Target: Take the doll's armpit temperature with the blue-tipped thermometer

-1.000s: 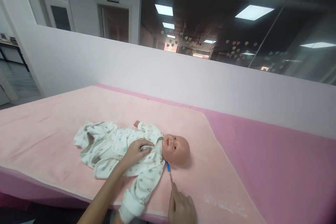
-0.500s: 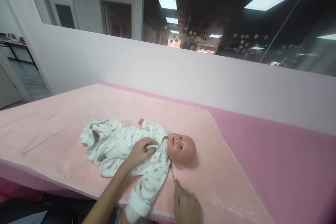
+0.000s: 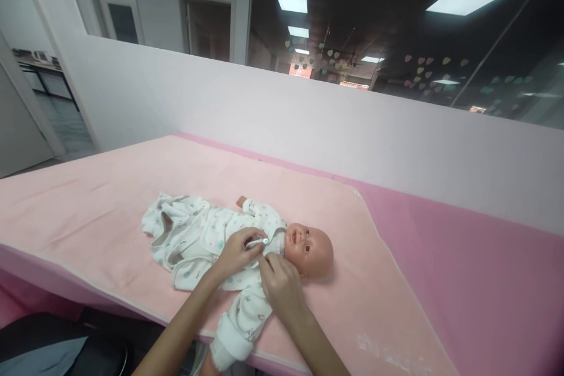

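Observation:
A baby doll [image 3: 309, 251] lies on its back, head to the right, dressed in a white printed baby garment [image 3: 215, 228]. On its chest, my left hand [image 3: 240, 251] is closed, with a thin white strip with a pale blue tip [image 3: 265, 241] between thumb and fingers. My right hand [image 3: 282, 283] is at the garment's front just below the neck, fingertips pinched together close to my left fingertips. What the right fingers hold is hidden. One sleeve [image 3: 244, 323] stretches toward the near edge, and the doll's other arm lies out on the far side.
A peach-coloured mat [image 3: 106, 188] covers much of the pink table [image 3: 497, 264]. A low white wall [image 3: 308, 117] with a window above it borders the far side. At the near left, beside the table edge, stands a black chair [image 3: 66, 346].
My right hand has moved up and left from beside the doll's shoulder to its chest. The thin blue-ended stick it held is out of sight. The left hand stays at the chest.

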The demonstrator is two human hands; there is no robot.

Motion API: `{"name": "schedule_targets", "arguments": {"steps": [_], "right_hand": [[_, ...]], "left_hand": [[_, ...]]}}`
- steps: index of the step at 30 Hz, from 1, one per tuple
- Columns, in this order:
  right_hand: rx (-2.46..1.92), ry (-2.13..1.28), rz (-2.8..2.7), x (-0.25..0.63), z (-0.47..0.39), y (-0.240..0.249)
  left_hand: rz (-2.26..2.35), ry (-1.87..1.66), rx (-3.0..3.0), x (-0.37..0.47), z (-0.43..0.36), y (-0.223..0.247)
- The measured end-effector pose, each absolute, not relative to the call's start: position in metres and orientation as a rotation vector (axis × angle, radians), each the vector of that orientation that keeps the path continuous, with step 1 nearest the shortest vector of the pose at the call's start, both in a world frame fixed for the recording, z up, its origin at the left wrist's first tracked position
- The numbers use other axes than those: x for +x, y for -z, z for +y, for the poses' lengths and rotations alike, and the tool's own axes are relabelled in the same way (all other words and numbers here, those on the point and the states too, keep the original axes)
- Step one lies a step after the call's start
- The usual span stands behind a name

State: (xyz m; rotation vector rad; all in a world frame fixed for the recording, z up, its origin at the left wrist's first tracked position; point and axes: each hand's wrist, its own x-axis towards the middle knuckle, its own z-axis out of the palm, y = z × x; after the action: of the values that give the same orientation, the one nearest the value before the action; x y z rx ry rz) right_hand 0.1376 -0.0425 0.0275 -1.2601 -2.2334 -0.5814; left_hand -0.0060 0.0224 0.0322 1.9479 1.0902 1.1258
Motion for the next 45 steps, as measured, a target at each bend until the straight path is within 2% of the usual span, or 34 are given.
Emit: {"name": "schedule_targets", "arguments": {"steps": [7, 13, 28, 45], "right_hand": [[-1.145, 0.758, -1.940, 0.136, -0.017, -0.035], [-1.181, 0.790, -1.786, 0.132, -0.014, -0.023], [-1.210, 0.789, -1.747, 0.134, -0.014, -0.016], [-1.210, 0.769, -1.709, 0.133, -0.016, -0.016]], "left_hand": [[1.027, -1.127, 1.891, -0.007, 0.022, -0.035], [1.002, -1.100, 1.939, -0.010, 0.020, -0.038], [0.974, -1.002, 2.026, -0.013, 0.019, -0.035], [0.955, -1.079, 2.027, -0.014, 0.023, -0.028]]}}
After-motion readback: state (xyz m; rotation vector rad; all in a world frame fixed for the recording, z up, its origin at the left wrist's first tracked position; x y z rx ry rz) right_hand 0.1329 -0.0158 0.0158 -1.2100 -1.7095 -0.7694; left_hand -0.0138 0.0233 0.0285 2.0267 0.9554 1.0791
